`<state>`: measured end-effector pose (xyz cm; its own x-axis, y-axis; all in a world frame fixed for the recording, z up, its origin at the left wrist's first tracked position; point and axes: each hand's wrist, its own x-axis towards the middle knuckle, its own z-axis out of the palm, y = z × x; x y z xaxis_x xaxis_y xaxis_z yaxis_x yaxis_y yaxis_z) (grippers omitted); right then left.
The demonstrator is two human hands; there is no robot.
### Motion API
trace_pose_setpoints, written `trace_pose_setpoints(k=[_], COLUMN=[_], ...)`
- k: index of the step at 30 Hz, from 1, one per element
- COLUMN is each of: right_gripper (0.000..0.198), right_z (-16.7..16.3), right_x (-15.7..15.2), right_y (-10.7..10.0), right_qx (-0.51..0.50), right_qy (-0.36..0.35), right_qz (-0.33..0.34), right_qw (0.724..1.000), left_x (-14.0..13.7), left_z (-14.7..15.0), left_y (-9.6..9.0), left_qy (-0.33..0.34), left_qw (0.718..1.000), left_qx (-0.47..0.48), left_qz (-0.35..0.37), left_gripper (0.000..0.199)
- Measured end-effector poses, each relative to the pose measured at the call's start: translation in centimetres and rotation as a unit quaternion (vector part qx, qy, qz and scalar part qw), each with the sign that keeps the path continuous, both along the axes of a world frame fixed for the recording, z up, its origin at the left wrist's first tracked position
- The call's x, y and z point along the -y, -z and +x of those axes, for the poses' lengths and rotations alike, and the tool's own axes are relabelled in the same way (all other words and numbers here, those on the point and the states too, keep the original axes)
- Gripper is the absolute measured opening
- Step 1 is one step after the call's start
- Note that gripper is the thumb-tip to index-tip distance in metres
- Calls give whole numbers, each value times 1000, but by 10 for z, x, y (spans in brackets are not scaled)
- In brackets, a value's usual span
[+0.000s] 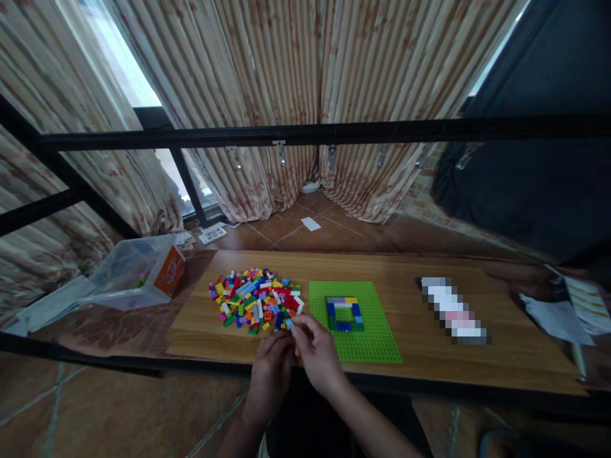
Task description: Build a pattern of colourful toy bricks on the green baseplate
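Note:
My right hand (319, 352) pinches a small light blue toy brick (289, 324) between thumb and fingertips, at the near right edge of a pile of mixed bricks (252, 299). Close beside it on the left, my left hand (273, 367) is closed, its fingers curled; whatever they hold, if anything, is hidden. Just right of the hands lies a green studded baseplate (377, 340). On it stands a square ring of bricks (357, 312) in blue, green, grey, purple and yellow, with a white section inside its far edge.
The wooden tabletop (410, 362) holds a blurred-out object (453, 312) to the right. A clear plastic bin (128, 270) with an orange label stands left of the pile. Papers (556, 318) lie at the far right. A black metal bar (305, 135) crosses behind the table.

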<state>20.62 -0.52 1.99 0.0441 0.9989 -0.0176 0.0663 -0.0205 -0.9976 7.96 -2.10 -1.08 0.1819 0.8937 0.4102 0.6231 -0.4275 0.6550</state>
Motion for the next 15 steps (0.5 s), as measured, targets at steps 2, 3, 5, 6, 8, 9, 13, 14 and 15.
trace_pose_setpoints(k=[2, 3, 5, 6, 8, 9, 13, 14, 15], right_gripper=[29, 31, 35, 38, 42, 43, 47, 47, 48], right_z=[14, 22, 42, 53, 74, 84, 115, 121, 125], right_x=[21, 30, 42, 47, 53, 55, 59, 59, 59], right_y=[7, 10, 14, 16, 17, 16, 16, 16, 17], right_qx=[-69, -94, -126, -136, -146, -146, -130, -125, -120], right_qy=[9, 24, 53, 70, 96, 110, 145, 154, 163], right_qz=[-36, -50, -84, -103, -132, -139, -143, -144, -143], right_qw=[997, 994, 987, 983, 976, 973, 970, 970, 969], left_x=[-1, -1, -2, -2, -3, -3, -4, -4, -4], left_z=[0, 0, 1, 1, 1, 1, 1, 1, 1], left_y=[0, 1, 1, 1, 1, 0, -1, -1, 0], left_qy=[-6, -11, -22, -26, -29, -29, -29, -31, -33], left_qw=[1000, 1000, 1000, 999, 999, 999, 999, 999, 999], left_qx=[-5, -7, -12, -15, -20, -21, -26, -28, -29], left_qz=[4, 6, 15, 18, 20, 20, 13, 11, 11], left_gripper=[22, 20, 19, 19, 18, 18, 18, 18, 18])
